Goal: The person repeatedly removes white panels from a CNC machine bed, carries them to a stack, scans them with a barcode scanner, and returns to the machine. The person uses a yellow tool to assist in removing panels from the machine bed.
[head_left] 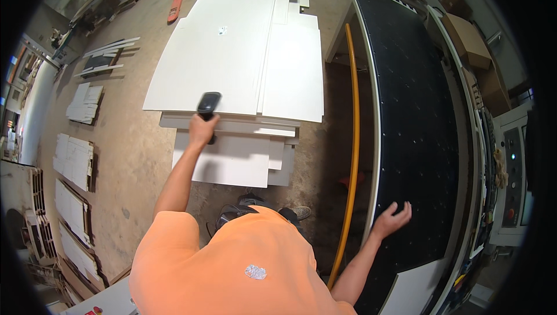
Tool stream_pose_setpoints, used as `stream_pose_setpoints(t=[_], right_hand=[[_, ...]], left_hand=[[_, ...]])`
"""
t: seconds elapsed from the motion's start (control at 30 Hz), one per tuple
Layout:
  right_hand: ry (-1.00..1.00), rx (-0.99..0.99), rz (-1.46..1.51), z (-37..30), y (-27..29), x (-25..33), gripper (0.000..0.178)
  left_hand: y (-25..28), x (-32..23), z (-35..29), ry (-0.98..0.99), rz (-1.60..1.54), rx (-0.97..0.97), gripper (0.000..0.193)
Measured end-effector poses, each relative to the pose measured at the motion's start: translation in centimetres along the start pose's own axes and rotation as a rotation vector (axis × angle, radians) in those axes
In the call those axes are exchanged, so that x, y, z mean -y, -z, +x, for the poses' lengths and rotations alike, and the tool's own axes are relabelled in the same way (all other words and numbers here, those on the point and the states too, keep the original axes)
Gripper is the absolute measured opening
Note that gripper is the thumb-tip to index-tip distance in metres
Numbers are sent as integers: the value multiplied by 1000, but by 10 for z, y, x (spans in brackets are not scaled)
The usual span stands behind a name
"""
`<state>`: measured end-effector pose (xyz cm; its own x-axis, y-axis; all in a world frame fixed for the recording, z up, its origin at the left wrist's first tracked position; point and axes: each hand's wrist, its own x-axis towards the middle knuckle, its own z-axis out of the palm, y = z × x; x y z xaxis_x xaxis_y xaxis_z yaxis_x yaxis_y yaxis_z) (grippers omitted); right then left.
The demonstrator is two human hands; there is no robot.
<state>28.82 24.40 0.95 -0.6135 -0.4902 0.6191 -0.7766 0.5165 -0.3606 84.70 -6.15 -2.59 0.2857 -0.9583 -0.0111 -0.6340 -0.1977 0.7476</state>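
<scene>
My left hand [202,130] is wrapped round the handle of a black handheld scanner [209,103], held over the near edge of a stack of white panels [214,65]. A small printed label [223,31] sits on the large top panel. Off to the right, my right hand [394,220] hovers at or just above a long black table surface [412,129], its fingers apart and nothing in them. Whether it touches the surface I cannot tell. Below the stack's near edge lie lower white panels [229,161].
A yellow rail [354,141] runs along the black table's left side. One white panel [413,289] lies at the table's near end. Several piles of white boards [74,160] stand on the floor at left. A control box [513,170] and cardboard boxes [469,42] are at right.
</scene>
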Motion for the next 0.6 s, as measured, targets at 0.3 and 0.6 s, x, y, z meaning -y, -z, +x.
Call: stream_pose_setpoints(t=[0.3,0.6], right_hand=[[325,707,544,-65,-145,318,52],[-38,854,264,-45,-237,397,76]], left_hand=[[138,88,150,151,497,27,48],[115,50,96,1,408,295,43]])
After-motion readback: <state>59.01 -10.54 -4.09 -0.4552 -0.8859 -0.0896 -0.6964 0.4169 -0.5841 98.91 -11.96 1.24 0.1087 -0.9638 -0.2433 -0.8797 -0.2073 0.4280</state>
